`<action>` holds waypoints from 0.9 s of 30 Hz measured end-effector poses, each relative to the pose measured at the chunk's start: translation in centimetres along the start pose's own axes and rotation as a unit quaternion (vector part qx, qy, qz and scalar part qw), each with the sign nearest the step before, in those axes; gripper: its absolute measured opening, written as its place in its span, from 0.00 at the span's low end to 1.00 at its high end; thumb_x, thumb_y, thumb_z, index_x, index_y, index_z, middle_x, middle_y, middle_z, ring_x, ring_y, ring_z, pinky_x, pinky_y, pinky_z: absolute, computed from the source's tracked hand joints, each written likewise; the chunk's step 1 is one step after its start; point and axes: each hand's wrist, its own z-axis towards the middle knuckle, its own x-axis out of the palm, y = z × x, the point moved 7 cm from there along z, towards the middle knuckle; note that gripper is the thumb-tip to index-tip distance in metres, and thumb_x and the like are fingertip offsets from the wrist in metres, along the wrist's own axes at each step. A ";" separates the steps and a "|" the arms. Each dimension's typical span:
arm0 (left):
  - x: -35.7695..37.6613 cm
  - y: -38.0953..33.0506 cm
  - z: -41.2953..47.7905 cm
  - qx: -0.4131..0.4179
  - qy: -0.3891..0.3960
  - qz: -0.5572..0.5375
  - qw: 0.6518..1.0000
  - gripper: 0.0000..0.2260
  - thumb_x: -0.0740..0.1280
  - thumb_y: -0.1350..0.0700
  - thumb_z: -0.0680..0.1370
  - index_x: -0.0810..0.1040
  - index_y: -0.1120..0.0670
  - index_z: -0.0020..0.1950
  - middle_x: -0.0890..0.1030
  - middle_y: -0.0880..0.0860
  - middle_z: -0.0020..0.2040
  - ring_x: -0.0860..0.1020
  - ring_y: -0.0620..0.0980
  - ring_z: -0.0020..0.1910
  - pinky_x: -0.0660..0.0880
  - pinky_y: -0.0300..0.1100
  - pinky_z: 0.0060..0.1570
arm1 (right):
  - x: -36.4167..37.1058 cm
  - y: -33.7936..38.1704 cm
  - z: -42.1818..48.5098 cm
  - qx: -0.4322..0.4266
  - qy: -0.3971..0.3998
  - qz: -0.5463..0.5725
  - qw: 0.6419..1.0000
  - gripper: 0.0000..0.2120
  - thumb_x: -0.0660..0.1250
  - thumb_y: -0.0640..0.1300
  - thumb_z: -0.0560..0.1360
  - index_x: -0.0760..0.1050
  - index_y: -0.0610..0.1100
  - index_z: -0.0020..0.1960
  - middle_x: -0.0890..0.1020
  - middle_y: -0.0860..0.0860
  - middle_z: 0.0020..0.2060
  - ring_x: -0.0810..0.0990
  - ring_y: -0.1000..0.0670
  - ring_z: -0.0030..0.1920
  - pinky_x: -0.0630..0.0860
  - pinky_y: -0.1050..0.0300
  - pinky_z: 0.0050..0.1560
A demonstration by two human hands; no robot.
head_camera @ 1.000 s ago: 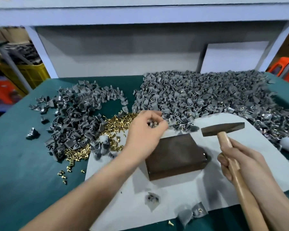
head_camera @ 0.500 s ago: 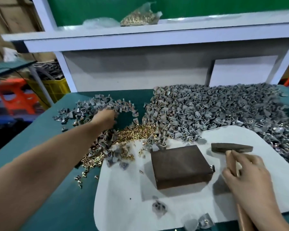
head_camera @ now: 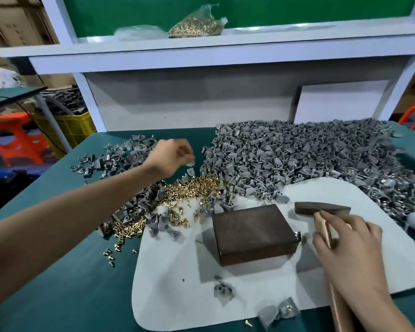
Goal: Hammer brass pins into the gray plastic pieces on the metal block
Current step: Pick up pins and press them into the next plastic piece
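Note:
The dark metal block [head_camera: 252,232] lies on a white mat [head_camera: 175,271], and its top is bare. Right of it the hammer [head_camera: 321,208] rests head-down on the mat, with my right hand [head_camera: 345,250] gripping its wooden handle. My left hand [head_camera: 171,155] hovers above the green table beyond the brass pins [head_camera: 192,188]. Its fingers are curled, and a small gray plastic piece [head_camera: 191,163] sits at the blurred fingertips. A big heap of gray plastic pieces [head_camera: 297,159] fills the back right, and a smaller heap [head_camera: 120,156] lies at the left.
Loose gray pieces [head_camera: 223,289] lie on the mat's near edge, two more [head_camera: 278,312] at its front. A bag of brass pins [head_camera: 197,27] sits on the white shelf above. Beyond the table's left edge stand a yellow crate [head_camera: 67,125] and an orange stool [head_camera: 15,137].
My left hand left the block, reached into the left heap, then lifted and moved right toward the pins. The hammer came down from above the mat to rest on it.

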 end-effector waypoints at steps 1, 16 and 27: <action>0.1 -2.3 -1.0 0.027 0.008 -0.036 0.999 0.01 0.68 0.55 0.77 0.77 0.49 0.47 0.80 0.45 0.42 0.79 0.39 0.38 0.74 0.29 0.37 | -0.2 0.2 -0.1 -0.007 -0.011 0.013 1.000 0.18 0.73 0.36 0.69 0.80 0.37 0.58 0.78 0.38 0.51 0.69 0.36 0.55 0.63 0.45 0.58; 3.1 -8.1 -6.2 0.187 0.052 -0.005 0.981 0.12 0.66 0.53 0.78 0.77 0.50 0.62 0.78 0.42 0.57 0.75 0.38 0.52 0.71 0.33 0.61 | -0.2 0.9 -0.6 -0.008 0.007 0.092 0.996 0.19 0.71 0.37 0.71 0.78 0.41 0.62 0.77 0.43 0.54 0.66 0.42 0.59 0.61 0.52 0.60; 4.8 1.1 -5.4 0.071 -0.004 0.121 0.990 0.02 0.67 0.62 0.77 0.79 0.57 0.49 0.81 0.52 0.46 0.79 0.48 0.42 0.80 0.43 0.46 | -0.4 1.4 -0.7 -0.028 -0.010 0.112 0.993 0.17 0.70 0.35 0.71 0.79 0.41 0.60 0.78 0.43 0.52 0.68 0.41 0.58 0.60 0.55 0.59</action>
